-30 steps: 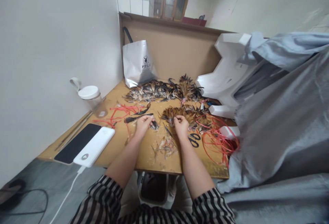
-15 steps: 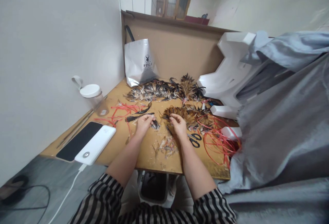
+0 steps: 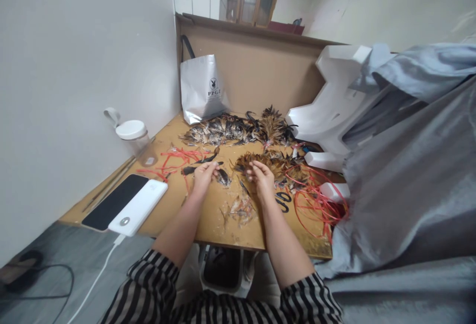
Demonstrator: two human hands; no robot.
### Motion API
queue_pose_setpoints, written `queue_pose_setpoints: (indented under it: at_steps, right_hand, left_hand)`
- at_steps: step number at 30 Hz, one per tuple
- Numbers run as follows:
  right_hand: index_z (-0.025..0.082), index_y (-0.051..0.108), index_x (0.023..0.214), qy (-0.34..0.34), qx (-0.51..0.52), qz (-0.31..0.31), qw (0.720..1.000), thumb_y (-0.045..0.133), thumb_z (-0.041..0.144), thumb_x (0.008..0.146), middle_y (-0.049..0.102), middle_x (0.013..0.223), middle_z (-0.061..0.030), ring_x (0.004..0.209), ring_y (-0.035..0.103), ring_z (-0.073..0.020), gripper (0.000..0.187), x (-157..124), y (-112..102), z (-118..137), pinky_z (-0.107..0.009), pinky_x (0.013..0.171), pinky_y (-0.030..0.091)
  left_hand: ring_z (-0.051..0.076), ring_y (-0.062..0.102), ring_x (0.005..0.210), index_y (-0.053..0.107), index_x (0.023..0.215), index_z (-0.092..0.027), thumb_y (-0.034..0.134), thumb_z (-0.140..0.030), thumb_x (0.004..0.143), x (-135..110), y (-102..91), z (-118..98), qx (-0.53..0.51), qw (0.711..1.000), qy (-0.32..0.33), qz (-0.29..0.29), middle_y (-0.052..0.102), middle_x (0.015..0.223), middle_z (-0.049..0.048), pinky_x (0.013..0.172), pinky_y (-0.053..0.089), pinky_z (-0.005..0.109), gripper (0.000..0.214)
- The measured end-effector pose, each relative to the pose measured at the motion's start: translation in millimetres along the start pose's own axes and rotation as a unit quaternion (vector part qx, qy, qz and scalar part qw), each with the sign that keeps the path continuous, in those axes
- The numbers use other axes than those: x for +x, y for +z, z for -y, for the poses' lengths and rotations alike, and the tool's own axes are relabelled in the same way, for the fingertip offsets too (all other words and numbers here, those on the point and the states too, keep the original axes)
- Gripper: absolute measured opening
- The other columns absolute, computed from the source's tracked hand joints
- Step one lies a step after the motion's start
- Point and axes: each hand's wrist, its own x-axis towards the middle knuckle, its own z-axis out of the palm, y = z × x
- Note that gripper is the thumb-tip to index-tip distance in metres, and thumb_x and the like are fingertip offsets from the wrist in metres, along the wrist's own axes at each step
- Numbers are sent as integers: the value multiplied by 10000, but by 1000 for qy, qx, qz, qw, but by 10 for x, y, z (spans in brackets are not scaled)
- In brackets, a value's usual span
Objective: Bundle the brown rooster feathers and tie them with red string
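Observation:
My left hand [image 3: 204, 175] rests on the wooden table [image 3: 211, 215], fingers pinched on a small dark feather [image 3: 224, 178]. My right hand [image 3: 262, 178] is beside it, fingers curled at the near edge of a brown feather pile [image 3: 275, 164], pinching something I cannot make out. Loose feather scraps [image 3: 240, 208] lie between my forearms. Black scissors [image 3: 283, 200] lie just right of my right wrist.
A larger feather heap [image 3: 238, 131] lies further back by a silver bag [image 3: 204, 88]. Red cords [image 3: 316, 202] lie right, more red cords [image 3: 174, 160] left. A phone [image 3: 111, 202], white power bank [image 3: 139, 207] and jar [image 3: 136, 138] sit left. White foam [image 3: 330, 106] and grey cloth [image 3: 409, 165] crowd the right.
Both hands have shifted slightly away from me toward the feather pile. The right hand moved a little left and now covers part of the scissors.

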Motion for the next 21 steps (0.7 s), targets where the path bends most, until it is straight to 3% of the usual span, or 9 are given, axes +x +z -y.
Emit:
queue_pose_setpoints:
  at_steps: [3, 5, 8, 10, 11, 13, 15, 17, 21]
  right_hand:
    - [147, 618, 882, -32, -161, 54, 985, 583, 366, 672, 662, 813, -59, 526, 539, -100, 305, -70, 68, -30, -212, 483, 411]
    - [142, 643, 801, -45, -306, 123, 943, 553, 356, 686, 660, 722, -41, 544, 542, -110, 259, -101, 119, -26, -215, 525, 409]
    - [149, 656, 673, -52, -533, 198, 821, 512, 342, 712, 658, 675, -50, 648, 579, -144, 244, -119, 228, 42, -218, 587, 395]
    - [154, 668, 692, -34, -650, 192, 735, 501, 358, 724, 671, 742, -90, 724, 600, -180, 266, -116, 329, 98, -238, 620, 395]
    - [153, 676, 732, -22, -689, 185, 701, 501, 369, 726, 674, 802, -117, 767, 606, -202, 278, -111, 386, 117, -253, 639, 399]
    - [148, 679, 803, -2, -729, 179, 661, 497, 382, 727, 664, 886, -154, 823, 611, -232, 305, -99, 497, 122, -275, 661, 406]
    - [145, 677, 827, 8, -738, 181, 650, 502, 378, 718, 661, 898, -165, 827, 617, -243, 311, -90, 583, 81, -283, 657, 410]
    - [153, 680, 806, 2, -731, 185, 657, 513, 326, 701, 667, 869, -156, 800, 623, -240, 263, -85, 623, 9, -278, 632, 406]
    - [163, 668, 672, -38, -675, 197, 710, 483, 211, 670, 672, 729, -116, 678, 616, -200, 190, -64, 539, -153, -257, 568, 378]
  left_hand:
    - [36, 386, 371, 614, 684, -121, 607, -432, 672, 13, -17, 6, -16, 1000, 12, -3, 541, 510, -5, 364, 258, 170, 311]
    - [33, 367, 355, 608, 680, -122, 602, -430, 679, 12, -19, 8, -20, 1000, 18, -4, 524, 487, -14, 352, 239, 168, 308]
    - [32, 360, 346, 604, 683, -125, 599, -422, 686, 13, -17, 15, -26, 999, 24, -9, 522, 484, -18, 346, 231, 167, 296]
    - [32, 361, 347, 606, 692, -125, 599, -416, 688, 15, -18, 19, -32, 999, 26, -11, 531, 496, -16, 343, 231, 167, 291]
    - [31, 362, 348, 608, 698, -124, 599, -414, 689, 17, -21, 20, -35, 999, 26, -13, 536, 505, -13, 341, 230, 167, 289]
    - [30, 363, 350, 611, 712, -123, 600, -410, 690, 16, -28, 19, -39, 999, 26, -17, 546, 524, -9, 338, 226, 167, 288]
    - [29, 362, 351, 611, 717, -122, 603, -408, 687, 10, -39, 10, -41, 999, 26, -22, 544, 525, -9, 336, 224, 166, 287]
    - [30, 357, 349, 608, 709, -122, 606, -407, 684, -2, -50, -4, -43, 999, 24, -24, 526, 501, -17, 337, 224, 167, 287]
    - [32, 362, 350, 609, 710, -121, 619, -417, 663, -37, -63, -39, -38, 999, 5, -36, 550, 523, -10, 338, 228, 173, 299]
